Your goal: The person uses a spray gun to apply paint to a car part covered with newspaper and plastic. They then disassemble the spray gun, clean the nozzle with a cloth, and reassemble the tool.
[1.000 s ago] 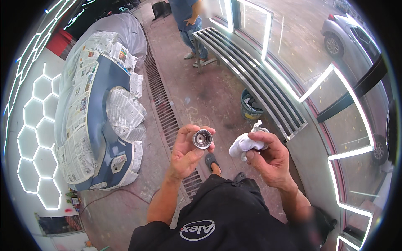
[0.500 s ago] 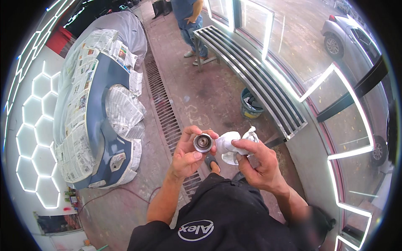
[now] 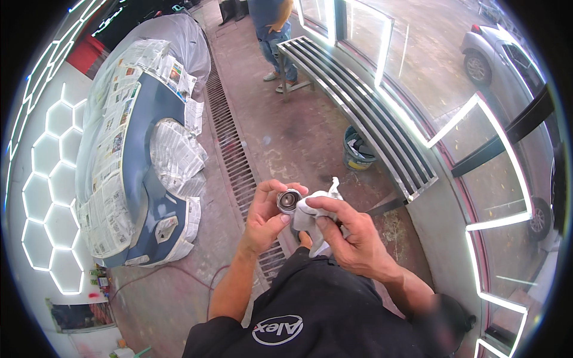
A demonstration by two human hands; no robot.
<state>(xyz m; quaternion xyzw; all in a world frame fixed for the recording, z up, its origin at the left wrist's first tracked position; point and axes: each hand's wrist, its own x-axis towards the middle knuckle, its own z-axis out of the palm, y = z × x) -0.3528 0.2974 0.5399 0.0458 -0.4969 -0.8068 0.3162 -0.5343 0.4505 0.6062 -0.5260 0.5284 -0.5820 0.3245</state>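
Observation:
My left hand [image 3: 266, 221] is closed round the rim of a small round metal cup-shaped part [image 3: 289, 201], whose open end faces up toward me. Inside it I see a darker ring-like hollow; finer detail is too small to tell. My right hand [image 3: 353, 237] pinches a white cloth [image 3: 311, 218] between thumb and fingers. The bunched cloth lies against the right side of the metal part, and a loose corner sticks up above my fingers while another end hangs below.
To the left stands a car masked with newspaper [image 3: 107, 197] and grey sheeting, its bare panel blue-grey. A floor grate [image 3: 231, 146] runs beside it. At right are a slatted metal bench [image 3: 358, 107], a bucket [image 3: 358, 156] and lit windows. A person [image 3: 271, 36] stands beyond the bench's far end.
My right hand has moved left, bringing the cloth against the metal part. The part has tilted slightly in my left hand, which stays in nearly the same place.

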